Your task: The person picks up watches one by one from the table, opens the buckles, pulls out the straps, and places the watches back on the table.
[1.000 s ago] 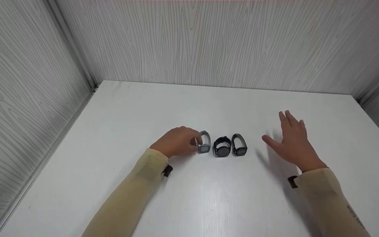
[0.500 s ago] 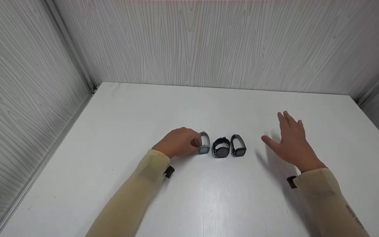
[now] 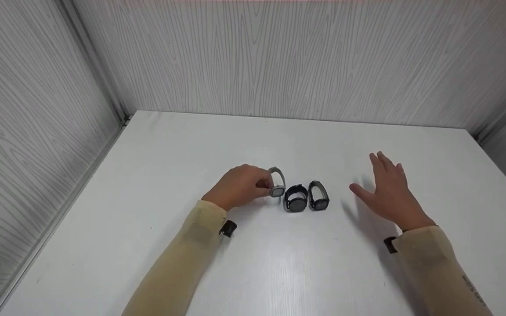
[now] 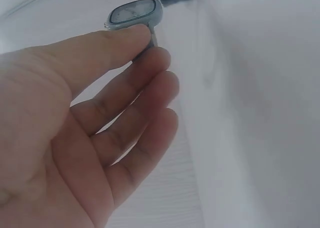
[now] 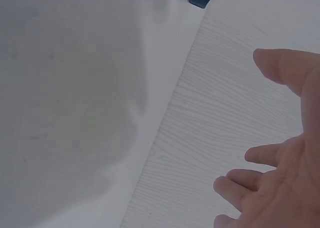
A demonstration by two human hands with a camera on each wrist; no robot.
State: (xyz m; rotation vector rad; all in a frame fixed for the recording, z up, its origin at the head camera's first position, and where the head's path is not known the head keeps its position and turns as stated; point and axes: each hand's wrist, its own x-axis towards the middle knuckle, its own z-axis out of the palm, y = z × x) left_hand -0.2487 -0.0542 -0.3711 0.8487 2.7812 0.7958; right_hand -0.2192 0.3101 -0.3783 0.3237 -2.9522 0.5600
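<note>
My left hand [image 3: 242, 186] pinches a grey watch [image 3: 278, 192] by its strap, between thumb and fingers, just above the table. In the left wrist view the grey watch [image 4: 133, 12] shows a pale rounded-square face beside the thumb tip. Right next to it on the table stand a black watch with a round face [image 3: 297, 204] and a dark watch with a smaller squarish face [image 3: 321, 204]. My right hand [image 3: 389, 193] hovers to the right of the watches with fingers spread and touches nothing.
The white table [image 3: 279, 263] ends at a wood-grained panel [image 3: 253, 61] along the back. A similar panel [image 3: 24, 131] borders the left side. Both forearms wear beige sleeves with a dark piece at each cuff.
The left hand has taken hold of the grey watch and raised it a little off the table, slightly to the right. The right hand and the other two watches stay put.
</note>
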